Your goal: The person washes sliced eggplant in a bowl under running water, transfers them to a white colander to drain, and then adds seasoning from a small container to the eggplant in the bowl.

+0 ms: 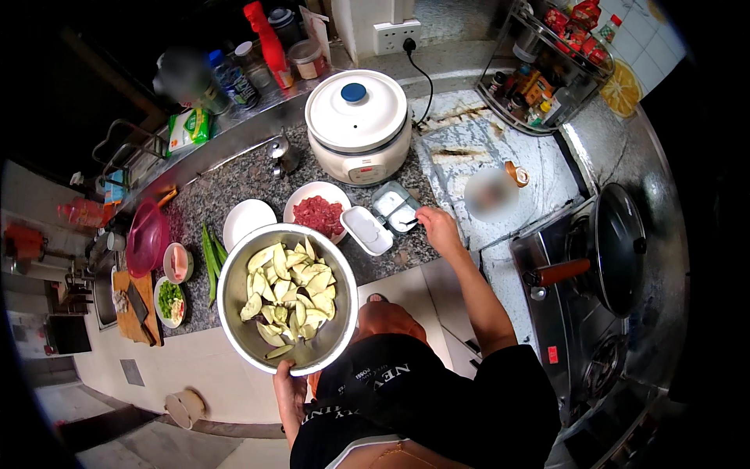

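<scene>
Granite countertop [258, 178] is the biggest thing here, curving left to right ahead of me. Stove [562, 313] on my right: dark wok [621, 262] on it, reddish-brown handle [558, 272] pointing toward me.

Main item: steel bowl [234, 281] in front of me, tilted my way over the counter's near edge, full of pale cut wedges [293, 281], some with dark skin. Can't tell if its far side rests on the counter. Its far rim overlaps the view of a white plate [248, 220] and a dish of red sliced meat [319, 213].

White lidded cooker [358, 121] behind the dish, lid on. Left end: pink basin [142, 254], cutting board [123, 311] with a knife on it, green chopped stuff in a small bowl [169, 301].

My left hand [290, 391] grips the bowl's near rim: thumb on top, other fingers mostly hidden underneath.

My right hand [439, 229] is at the seasoning box [373, 234], flipped open, white contents in its compartments. Fingertips pressed together, pinching a slim dark handle [412, 222] over the nearer compartment. Its far end is too small to make out.
</scene>
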Motion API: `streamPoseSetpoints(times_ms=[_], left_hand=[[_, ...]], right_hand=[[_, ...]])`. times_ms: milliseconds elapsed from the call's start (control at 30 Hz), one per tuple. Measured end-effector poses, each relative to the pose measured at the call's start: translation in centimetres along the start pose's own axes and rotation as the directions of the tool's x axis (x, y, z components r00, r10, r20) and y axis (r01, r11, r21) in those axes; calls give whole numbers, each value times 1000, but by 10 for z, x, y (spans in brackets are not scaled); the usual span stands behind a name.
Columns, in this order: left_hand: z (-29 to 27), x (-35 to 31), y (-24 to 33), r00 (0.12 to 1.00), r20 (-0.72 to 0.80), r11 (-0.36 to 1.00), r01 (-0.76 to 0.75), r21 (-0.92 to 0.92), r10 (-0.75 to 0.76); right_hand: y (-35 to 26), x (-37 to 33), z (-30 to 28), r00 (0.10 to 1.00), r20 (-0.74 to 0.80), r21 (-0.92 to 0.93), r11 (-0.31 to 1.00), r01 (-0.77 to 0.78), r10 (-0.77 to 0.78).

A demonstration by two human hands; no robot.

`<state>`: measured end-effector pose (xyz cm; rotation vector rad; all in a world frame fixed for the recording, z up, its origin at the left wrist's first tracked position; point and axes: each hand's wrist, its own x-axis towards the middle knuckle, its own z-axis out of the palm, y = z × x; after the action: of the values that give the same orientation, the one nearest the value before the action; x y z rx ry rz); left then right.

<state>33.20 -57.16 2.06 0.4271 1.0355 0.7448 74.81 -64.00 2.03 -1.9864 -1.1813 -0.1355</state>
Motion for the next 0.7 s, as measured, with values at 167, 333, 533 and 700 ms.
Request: streamPoseSetpoints(times_ms=[167,333,533,700], left_hand=[[-5,4,0,998,55,1000,-11,2,11],[8,5,11,996,86,1000,-28,10,27],[29,14,19,993,102,998,-60,7,59],[37,11,25,989,145,1000,-16,-3,16]], right_hand=[[29,1,4,941,66,401,854,-330,333],[39,13,-10,902,174,582,698,-418,395],[-41,31,-41,936,206,639,685,-351,287],[-149,40,-36,972,227,700,685,-201,54]])
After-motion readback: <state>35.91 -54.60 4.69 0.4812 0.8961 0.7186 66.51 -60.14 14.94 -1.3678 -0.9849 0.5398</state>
